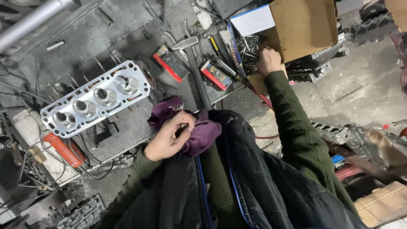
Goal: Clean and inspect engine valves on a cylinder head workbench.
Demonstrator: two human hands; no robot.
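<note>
My left hand (169, 135) is close to my body and grips a purple rag (199, 131), with what looks like a small dark part pinched in the cloth. My right hand (268, 60) is stretched out to the far side of the workbench. Its fingers are curled into a cardboard box (305, 25) holding several metal springs (250, 46); what it holds is hidden. A silver cylinder head (97, 99) with several round chambers lies on the dark bench to the left of my left hand.
Two small red boxes (171, 63) (215, 75), a trowel-like metal tool (186, 43) and loose tools lie on the greasy bench (127, 34). An orange canister (63, 149) sits lower left. Engine parts (339, 131) and concrete floor (364, 89) are at right.
</note>
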